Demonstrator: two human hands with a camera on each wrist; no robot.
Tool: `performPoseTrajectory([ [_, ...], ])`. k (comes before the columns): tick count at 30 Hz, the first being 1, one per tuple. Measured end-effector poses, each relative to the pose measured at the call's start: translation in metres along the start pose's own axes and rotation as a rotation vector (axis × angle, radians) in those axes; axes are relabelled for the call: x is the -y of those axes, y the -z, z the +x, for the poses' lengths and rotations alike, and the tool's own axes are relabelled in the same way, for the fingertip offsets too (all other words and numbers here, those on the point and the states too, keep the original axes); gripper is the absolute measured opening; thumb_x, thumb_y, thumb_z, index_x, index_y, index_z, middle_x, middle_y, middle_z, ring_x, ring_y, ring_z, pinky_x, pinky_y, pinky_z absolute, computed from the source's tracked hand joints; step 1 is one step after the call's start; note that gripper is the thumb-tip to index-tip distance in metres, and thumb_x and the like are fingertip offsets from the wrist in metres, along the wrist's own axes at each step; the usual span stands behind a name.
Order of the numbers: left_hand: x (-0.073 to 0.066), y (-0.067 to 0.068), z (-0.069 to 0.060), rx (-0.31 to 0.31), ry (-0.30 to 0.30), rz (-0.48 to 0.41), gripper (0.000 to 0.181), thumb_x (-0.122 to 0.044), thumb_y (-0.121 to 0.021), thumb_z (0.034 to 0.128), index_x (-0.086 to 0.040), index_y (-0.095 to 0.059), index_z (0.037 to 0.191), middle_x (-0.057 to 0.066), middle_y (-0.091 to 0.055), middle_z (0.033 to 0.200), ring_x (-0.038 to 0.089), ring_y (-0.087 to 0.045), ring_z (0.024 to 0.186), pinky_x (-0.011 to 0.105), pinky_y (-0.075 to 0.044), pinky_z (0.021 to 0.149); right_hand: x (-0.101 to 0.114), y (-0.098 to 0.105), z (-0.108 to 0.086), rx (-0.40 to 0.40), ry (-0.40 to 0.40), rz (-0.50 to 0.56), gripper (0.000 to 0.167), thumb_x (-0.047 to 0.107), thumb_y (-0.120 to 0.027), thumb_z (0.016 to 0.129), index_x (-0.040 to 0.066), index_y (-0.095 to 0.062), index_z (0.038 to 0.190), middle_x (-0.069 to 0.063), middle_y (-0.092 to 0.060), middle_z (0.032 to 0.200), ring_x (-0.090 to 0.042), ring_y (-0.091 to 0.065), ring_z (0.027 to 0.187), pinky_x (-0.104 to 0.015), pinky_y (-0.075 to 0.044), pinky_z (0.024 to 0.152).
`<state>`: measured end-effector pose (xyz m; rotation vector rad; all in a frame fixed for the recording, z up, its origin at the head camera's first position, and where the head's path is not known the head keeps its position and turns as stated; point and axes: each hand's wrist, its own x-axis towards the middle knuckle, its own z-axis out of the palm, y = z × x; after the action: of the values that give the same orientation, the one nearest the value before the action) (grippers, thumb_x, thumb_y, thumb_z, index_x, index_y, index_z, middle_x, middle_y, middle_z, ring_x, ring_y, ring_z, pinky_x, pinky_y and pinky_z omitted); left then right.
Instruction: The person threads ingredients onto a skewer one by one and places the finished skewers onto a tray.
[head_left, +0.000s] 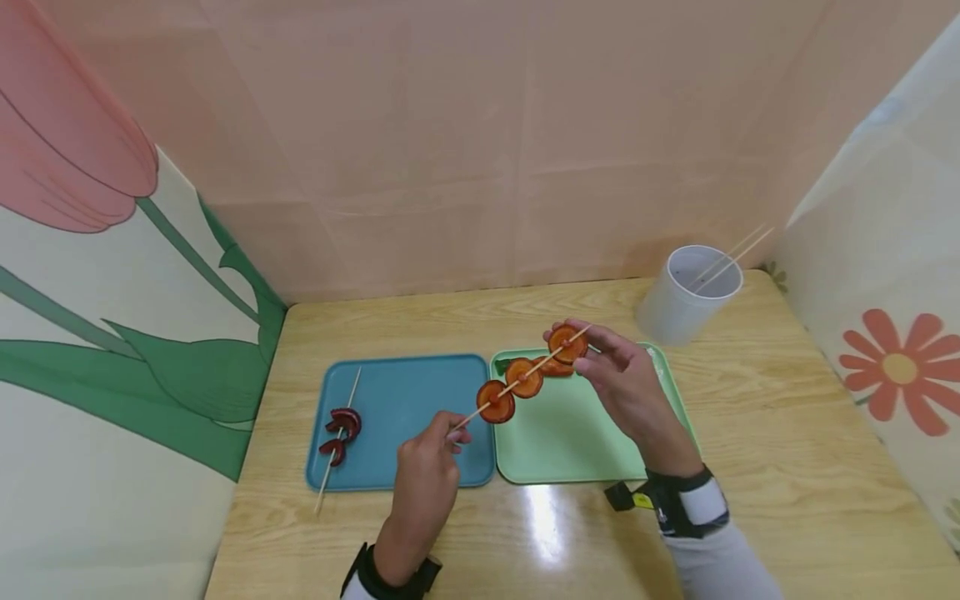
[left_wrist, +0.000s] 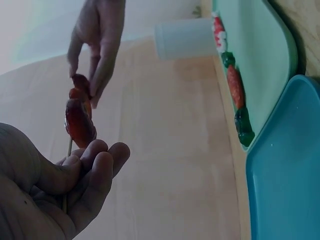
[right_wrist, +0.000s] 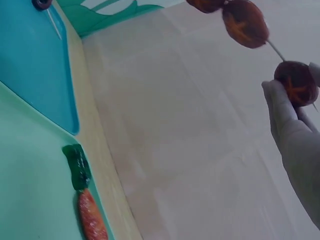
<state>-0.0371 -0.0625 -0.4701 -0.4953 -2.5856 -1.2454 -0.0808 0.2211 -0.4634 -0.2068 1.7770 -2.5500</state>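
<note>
Wood tbl [head_left: 787, 450] under skewer [head_left: 516, 384], pinkish backdrop [head_left: 450, 167] bhnd, flower prints [head_left: 899, 368] L & R.

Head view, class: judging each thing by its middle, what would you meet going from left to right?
Pink tulip on the wall, skewer with dark red pieces, left hand, held skewer of round slices, right hand, white cup, red flower on the wall.

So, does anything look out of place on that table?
Only slightly: the skewer lying on the blue tray sits slanted, its near end poking out past the tray's edge. I see nothing spilled.
</note>
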Motion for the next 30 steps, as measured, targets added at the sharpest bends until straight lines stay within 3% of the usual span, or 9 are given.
performPoseTrajectory([
  [8, 0.002, 0.002, -0.002, -0.032, -0.002, 0.007, 0.046, 0.031, -0.047, 0.0726, -0.001, -0.067, 0.099, 0.008, -0.076, 0.080, 0.019, -0.076, 0.071, 0.021, -0.060, 0.061, -0.011, -0.014, 0.001, 0.052, -0.069, -0.005, 0.042, -0.005, -0.055, 0.102, 0.001, -0.054, 0.144, -0.005, -0.060, 0.145, -0.016, -0.063, 0.128, -0.027, -0.051, 0.108],
  [12, 0.005, 0.003, -0.003, -0.035, 0.037, 0.014, 0.045, 0.030, -0.048, 0.0735, -0.002, -0.068, 0.099, 0.008, -0.077, 0.080, 0.017, -0.075, 0.070, 0.020, -0.060, 0.061, -0.015, -0.015, 0.004, 0.069, -0.088, -0.022, 0.048, -0.002, -0.057, 0.102, 0.002, -0.050, 0.149, -0.004, -0.056, 0.152, -0.013, -0.060, 0.133, -0.025, -0.050, 0.109],
  [18, 0.017, 0.004, -0.012, -0.068, 0.118, 0.053, 0.038, 0.027, -0.056, 0.0763, -0.002, -0.068, 0.097, 0.007, -0.077, 0.079, 0.018, -0.074, 0.067, 0.022, -0.060, 0.059, -0.027, -0.008, 0.011, 0.135, -0.139, -0.160, 0.063, -0.001, -0.059, 0.101, 0.009, -0.037, 0.159, -0.010, -0.036, 0.166, -0.009, -0.051, 0.142, -0.023, -0.049, 0.109],
  [23, 0.039, 0.007, -0.028, -0.110, 0.250, 0.151, 0.019, 0.012, -0.065, 0.0890, -0.005, -0.069, 0.097, 0.003, -0.076, 0.077, 0.019, -0.073, 0.065, 0.025, -0.056, 0.053, -0.036, 0.001, 0.008, 0.169, -0.203, -0.308, 0.062, 0.010, -0.062, 0.102, 0.016, -0.039, 0.159, -0.008, -0.041, 0.163, -0.018, -0.051, 0.143, -0.023, -0.052, 0.105],
  [26, 0.061, 0.008, -0.039, -0.171, 0.288, 0.256, 0.017, 0.010, -0.066, 0.0875, -0.006, -0.067, 0.094, 0.004, -0.075, 0.073, 0.022, -0.068, 0.057, 0.026, -0.048, 0.045, -0.040, 0.010, 0.003, 0.172, -0.222, -0.369, 0.059, 0.016, -0.064, 0.102, 0.017, -0.042, 0.157, -0.003, -0.049, 0.159, -0.024, -0.052, 0.142, -0.022, -0.052, 0.103],
  [30, 0.088, 0.011, -0.052, -0.266, 0.330, 0.371, 0.022, 0.015, -0.065, 0.0795, -0.005, -0.066, 0.089, 0.007, -0.072, 0.067, 0.028, -0.063, 0.049, 0.033, -0.042, 0.040, -0.045, 0.022, -0.005, 0.184, -0.238, -0.373, 0.058, 0.015, -0.062, 0.103, 0.010, -0.042, 0.157, -0.004, -0.050, 0.157, -0.022, -0.054, 0.140, -0.022, -0.050, 0.104],
])
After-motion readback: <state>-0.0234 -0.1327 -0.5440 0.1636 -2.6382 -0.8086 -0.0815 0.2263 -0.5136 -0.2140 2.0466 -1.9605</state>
